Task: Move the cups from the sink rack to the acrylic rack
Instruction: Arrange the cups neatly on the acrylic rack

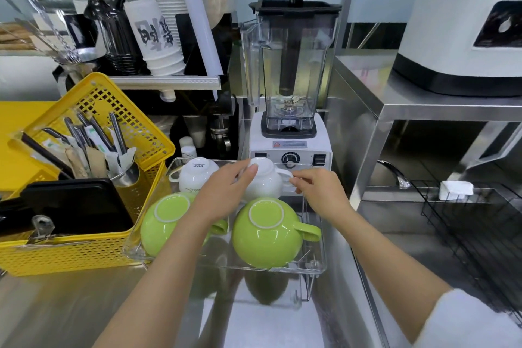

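The clear acrylic rack (316, 265) stands on the steel counter and holds several upturned cups. Two green cups (267, 237) (163, 223) sit in its front row. A white cup (195, 176) rests at the back left. At the back right is a second white cup (265, 181); my left hand (226, 195) lies over its side and base, and my right hand (319, 192) pinches its handle. The black wire sink rack (474, 223) at the right shows no cups.
A yellow basket (84, 251) with a black tray and a utensil cup stands left of the rack. A blender (291, 133) stands just behind it. A steel shelf (423, 104) with a white appliance rises at the right, above the tap (395, 175).
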